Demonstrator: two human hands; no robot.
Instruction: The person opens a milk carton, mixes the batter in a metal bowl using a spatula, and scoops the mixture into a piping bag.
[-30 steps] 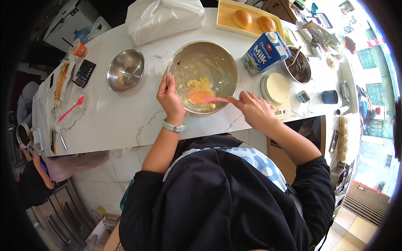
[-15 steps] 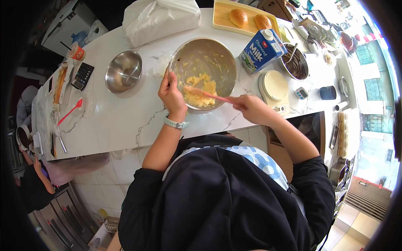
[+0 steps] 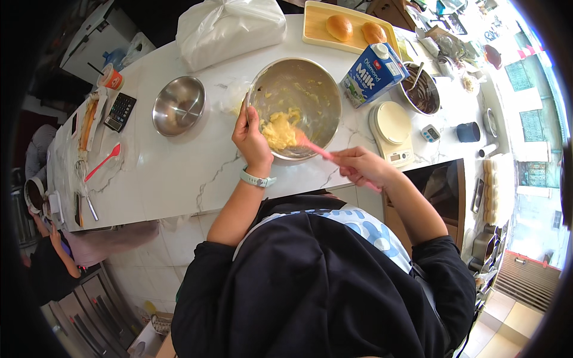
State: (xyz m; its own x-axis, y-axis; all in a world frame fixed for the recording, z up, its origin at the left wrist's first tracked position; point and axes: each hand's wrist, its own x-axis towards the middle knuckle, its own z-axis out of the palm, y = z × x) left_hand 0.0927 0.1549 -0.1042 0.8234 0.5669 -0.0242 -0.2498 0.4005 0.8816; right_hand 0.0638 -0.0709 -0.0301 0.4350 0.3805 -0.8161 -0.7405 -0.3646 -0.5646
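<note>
1. Your right hand [image 3: 361, 165] is closed round the handle of the pink spatula [image 3: 316, 148], thumb and fingers pinching it outside the near rim; the grip probably leaves the wrist free to steer the blade.
2. Your left hand [image 3: 255, 142] clasps the left rim of the large bowl [image 3: 322, 110], thumb uppermost, the other fingers partly hidden; this hold presumably steadies the bowl against the push of the spatula.
3. The bowl stands on the counter [image 3: 221, 182] directly before you, its mouth facing up, within easy reach of both hands. The yellow mixture [image 3: 279, 129] lies in its near left part, touching the blade; smears mark the wall.
4. Just right of the bowl stand the blue carton [image 3: 373, 74] and the scale [image 3: 399, 156], near your working arm, a placing that seems to suit ready reach. Beyond the scale is a pan [image 3: 422, 89] with dark contents.
5. To the left, apart from the bowl, rests a small bowl [image 3: 179, 106]; farther out lie the red spatula [image 3: 104, 162] and whisk [image 3: 85, 182], apparently set aside to leave elbow room.
6. At the far edge, the tray [image 3: 311, 24] carries two buns [image 3: 339, 27], seemingly clear of splashes.
</note>
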